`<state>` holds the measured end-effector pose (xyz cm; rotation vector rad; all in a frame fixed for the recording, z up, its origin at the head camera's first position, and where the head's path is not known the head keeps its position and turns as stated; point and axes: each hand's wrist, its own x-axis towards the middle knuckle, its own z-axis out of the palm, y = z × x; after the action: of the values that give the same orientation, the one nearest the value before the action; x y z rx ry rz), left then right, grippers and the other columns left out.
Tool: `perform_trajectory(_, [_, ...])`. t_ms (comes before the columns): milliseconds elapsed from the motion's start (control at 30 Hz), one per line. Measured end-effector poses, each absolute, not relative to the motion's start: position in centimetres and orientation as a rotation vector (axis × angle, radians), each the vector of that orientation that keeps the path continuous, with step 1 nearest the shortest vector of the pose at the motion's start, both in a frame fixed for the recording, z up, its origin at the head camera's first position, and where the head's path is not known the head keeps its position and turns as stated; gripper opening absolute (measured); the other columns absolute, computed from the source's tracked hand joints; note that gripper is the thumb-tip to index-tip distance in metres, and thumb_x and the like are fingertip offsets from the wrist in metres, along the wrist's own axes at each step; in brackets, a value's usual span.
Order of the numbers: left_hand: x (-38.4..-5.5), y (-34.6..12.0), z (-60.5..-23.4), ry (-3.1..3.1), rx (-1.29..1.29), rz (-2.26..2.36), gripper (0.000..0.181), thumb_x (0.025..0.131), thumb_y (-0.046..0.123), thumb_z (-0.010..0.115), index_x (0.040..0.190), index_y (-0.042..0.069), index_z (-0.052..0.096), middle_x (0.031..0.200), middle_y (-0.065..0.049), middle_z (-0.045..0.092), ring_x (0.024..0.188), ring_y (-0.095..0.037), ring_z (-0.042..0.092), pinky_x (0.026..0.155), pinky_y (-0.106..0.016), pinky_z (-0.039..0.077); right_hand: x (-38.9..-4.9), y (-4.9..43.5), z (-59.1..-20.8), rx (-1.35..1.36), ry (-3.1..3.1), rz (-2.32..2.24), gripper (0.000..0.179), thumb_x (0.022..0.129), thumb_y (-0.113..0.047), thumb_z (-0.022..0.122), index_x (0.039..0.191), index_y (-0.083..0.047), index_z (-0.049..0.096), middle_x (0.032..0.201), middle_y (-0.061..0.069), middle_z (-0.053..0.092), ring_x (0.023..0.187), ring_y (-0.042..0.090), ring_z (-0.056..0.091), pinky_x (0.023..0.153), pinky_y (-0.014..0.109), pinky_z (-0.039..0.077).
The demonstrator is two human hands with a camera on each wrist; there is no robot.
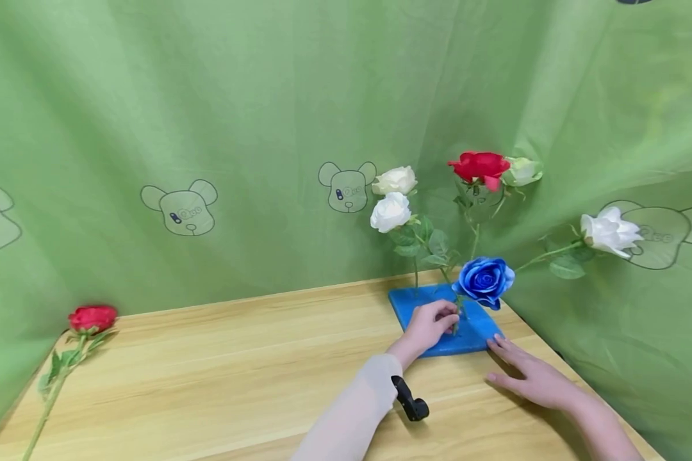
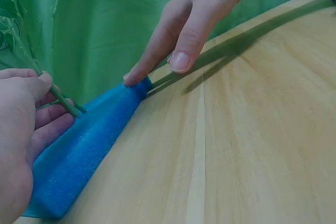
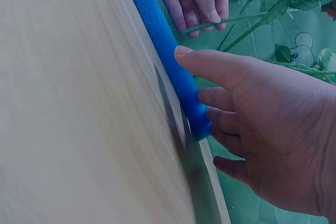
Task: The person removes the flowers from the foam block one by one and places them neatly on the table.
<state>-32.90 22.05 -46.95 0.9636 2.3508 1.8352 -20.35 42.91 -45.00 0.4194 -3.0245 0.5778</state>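
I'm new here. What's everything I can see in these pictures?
loose red rose: one, red, lying at the table's left
upper red rose: one, red, above the foam block
blue rose: one, blue, above the left hand
pale flowers: four, white to greenish, around the foam block
foam block: one, blue, table's right side
table: one, light wood, below everything
curtain: green, behind and right
bear drawings: several, dark outlines, on the curtain
black device: one, black, at the left wrist
sleeve: one, pale, left arm
left hand: one, bare, pinching a green stem
right hand: one, bare, touching the foam's corner
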Motion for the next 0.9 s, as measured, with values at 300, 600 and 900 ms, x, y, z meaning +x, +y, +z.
perform_trajectory(300, [-32.2,19.2,-46.4,2.187,0.921,1.942,0.015,0.094,0.011,0.063,0.104,0.003,0.068,0.091,-0.014,0.073,0.066,-0.004,0.066,0.062,-0.018,0.059,-20.6,43.1,-45.0,0.436,-3.016,0.582,0.075,0.090,-0.046,0.064,0.145,-0.001,0.042,0.152,0.030,0.033,0.133,0.056,0.035,0.101,0.071,0.035])
perform_trajectory(600, [-31.0,15.6,-47.0,2.038,0.937,1.906,0.020,0.095,0.009,0.061,0.107,-0.007,0.065,0.093,-0.024,0.070,0.067,-0.005,0.065,0.064,-0.023,0.061,-20.3,43.0,-45.5,0.424,-3.006,0.595,0.073,0.090,-0.045,0.064,0.146,-0.003,0.042,0.153,0.027,0.033,0.134,0.054,0.035,0.118,0.051,0.027])
perform_trajectory(900, [-29.9,11.6,-47.6,1.953,0.939,1.836,0.022,0.094,0.005,0.061,0.109,-0.011,0.062,0.094,-0.028,0.067,0.065,-0.007,0.063,0.068,-0.035,0.063,-20.4,43.1,-45.3,0.458,-2.976,0.602,0.073,0.089,-0.040,0.067,0.144,0.001,0.043,0.150,0.031,0.034,0.131,0.057,0.036,0.100,0.071,0.034])
